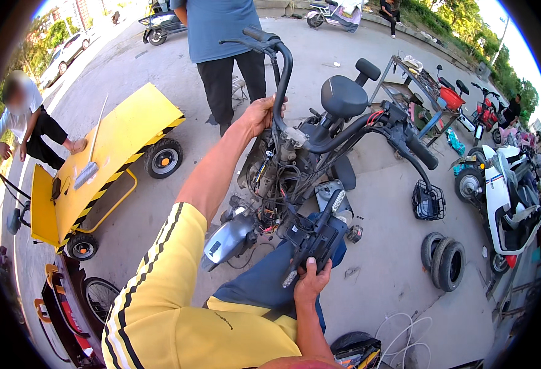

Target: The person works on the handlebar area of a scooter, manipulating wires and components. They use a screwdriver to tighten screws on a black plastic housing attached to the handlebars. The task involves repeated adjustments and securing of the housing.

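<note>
Left hand [258, 117], upper centre: grip curled round the handlebar [288, 66]. Right hand [311, 281], lower centre: grip pinched on the lower end of the black panel [323, 241] (maybe a light housing, can't be sure), which lies mid-frame above the blue trouser leg [252, 281]. Risks: a hard tug could snag or strain the loose wiring [292, 177]; one-end hold could let the panel tip; bar could swing if the left grip slackens.

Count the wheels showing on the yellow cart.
2: a far wheel and a near wheel, both on the right side of the cart. Others may be hidden beneath.
</note>
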Demonstrator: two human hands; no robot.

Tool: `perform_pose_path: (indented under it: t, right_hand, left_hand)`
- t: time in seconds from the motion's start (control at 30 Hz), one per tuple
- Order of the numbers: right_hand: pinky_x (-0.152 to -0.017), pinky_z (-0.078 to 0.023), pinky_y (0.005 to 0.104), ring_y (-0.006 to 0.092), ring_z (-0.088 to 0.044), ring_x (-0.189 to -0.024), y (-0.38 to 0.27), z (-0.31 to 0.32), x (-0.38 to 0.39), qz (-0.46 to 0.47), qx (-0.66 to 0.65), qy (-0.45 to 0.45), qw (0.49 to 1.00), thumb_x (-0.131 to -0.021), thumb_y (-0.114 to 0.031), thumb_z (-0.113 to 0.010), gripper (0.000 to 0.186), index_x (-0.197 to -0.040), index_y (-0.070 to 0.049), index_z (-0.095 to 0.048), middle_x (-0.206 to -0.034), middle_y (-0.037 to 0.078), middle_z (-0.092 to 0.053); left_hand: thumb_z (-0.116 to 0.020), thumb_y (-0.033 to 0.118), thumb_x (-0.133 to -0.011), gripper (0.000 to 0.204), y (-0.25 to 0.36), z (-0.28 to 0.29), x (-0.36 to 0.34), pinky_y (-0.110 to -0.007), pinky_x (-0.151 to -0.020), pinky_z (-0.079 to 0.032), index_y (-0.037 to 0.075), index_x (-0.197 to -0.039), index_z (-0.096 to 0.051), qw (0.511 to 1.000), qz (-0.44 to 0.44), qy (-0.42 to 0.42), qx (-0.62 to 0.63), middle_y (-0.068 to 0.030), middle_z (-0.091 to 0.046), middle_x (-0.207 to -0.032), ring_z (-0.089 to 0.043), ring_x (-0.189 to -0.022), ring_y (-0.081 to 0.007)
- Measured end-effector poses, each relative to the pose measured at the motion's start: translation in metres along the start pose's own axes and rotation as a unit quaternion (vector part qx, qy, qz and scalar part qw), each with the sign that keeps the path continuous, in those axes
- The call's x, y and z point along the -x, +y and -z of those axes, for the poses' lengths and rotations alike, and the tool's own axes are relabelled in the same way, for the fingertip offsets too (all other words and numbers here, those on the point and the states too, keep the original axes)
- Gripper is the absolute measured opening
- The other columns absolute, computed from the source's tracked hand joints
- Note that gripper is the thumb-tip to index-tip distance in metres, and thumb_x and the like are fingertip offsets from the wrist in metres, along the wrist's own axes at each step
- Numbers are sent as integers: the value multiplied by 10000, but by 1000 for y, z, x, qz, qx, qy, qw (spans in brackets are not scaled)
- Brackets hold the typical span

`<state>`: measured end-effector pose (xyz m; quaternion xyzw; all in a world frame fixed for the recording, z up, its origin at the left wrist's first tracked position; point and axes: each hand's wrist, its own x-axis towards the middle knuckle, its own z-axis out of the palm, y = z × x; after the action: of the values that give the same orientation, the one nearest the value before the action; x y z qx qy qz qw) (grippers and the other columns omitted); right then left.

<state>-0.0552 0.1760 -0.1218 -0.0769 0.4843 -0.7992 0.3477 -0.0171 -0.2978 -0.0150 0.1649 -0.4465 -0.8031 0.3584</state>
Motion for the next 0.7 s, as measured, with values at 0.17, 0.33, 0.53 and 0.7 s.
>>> perform_pose_path:
  t: [0.17,0.33,0.53,0.7]
  right_hand:
    - [-787,-666,493,297,-724,-928,4,2,-5,6,8,4,1000,-1033,-84,-642,407,-1377,-3,-441,-1180,153,-648]
    - [-785,-665,491,296,-723,-931,3,8,-4,13,17,10,1000,-1027,-103,-657,403,-1364,-5,-457,-1170,155,-648]
    - [-787,-667,489,298,-723,-936,2,7,-4,15,26,11,1000,-1032,-100,-646,378,-1347,4,-464,-1170,165,-645]
    - [-803,-670,492,293,-722,-940,-3,4,-2,12,19,3,1000,-1041,-105,-635,375,-1350,8,-454,-1168,167,-645]
  left_hand:
    - [-579,410,-1108,419,10,-2,5,-300,-683,-622,20,-1237,-659,999,37,2,-18,-40,-703,-942,-716,-831,-155]
    - [-525,486,-1110,477,17,-4,13,-293,-762,-634,45,-1216,-674,993,82,22,-86,-36,-751,-975,-759,-941,-171]
    - [-518,529,-1108,539,17,-7,18,-297,-818,-610,26,-1193,-694,985,62,60,-152,-73,-771,-995,-756,-899,-161]
    - [-518,417,-1133,476,16,3,20,-327,-913,-620,-17,-1282,-647,993,36,-43,-104,-89,-755,-1076,-749,-975,-178]
